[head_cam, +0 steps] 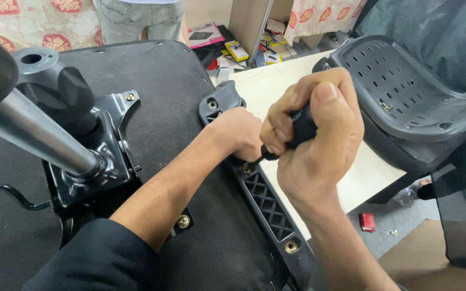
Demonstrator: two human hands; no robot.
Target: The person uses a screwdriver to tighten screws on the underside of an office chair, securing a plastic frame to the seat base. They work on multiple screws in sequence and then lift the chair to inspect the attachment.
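Fists do the work: your right hand (316, 143) wraps the black screwdriver (292, 134), its shaft slanting down-left onto a brass screw (247, 169), while your left hand (238, 132) grips the armrest bracket (268, 202) running near-to-far.

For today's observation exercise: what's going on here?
A person's right hand grips a black-handled screwdriver, its tip at a screw in a black plastic armrest bracket on an upturned chair seat. The left hand steadies the bracket. Another person stands beyond.
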